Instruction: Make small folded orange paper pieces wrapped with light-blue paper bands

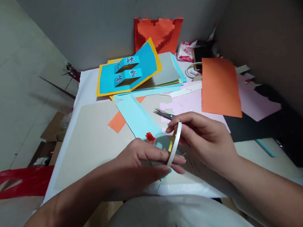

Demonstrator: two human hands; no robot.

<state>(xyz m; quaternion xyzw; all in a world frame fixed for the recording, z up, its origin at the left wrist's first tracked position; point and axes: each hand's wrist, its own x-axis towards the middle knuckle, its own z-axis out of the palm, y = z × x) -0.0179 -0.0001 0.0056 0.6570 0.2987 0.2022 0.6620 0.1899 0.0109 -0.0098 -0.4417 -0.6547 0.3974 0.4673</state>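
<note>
The person's grey-clad lap (168, 220) fills the bottom of the frame. Just above it, at lower centre, the left hand (138, 165) and right hand (208, 140) are both closed on a narrow white roll of tape (176, 143), the right pinching its upper rim and the left curling fingers around its lower rim. Under them lies a grey card sheet (90, 145) on the white-covered counter (84, 88), with a pale blue paper strip (138, 118) beyond the left hand. Small scissors (164, 114) sit just past the right hand, beside pink paper (183, 104) and an orange sheet (219, 88). At top centre, a blue and yellow pop-up card (128, 70) lies before a red-orange stepped card (156, 35) against the grey wall (90, 22). At left, a red plastic bag (18, 182) and a cardboard box (51, 138) sit on the tiled floor (6, 45)
</note>
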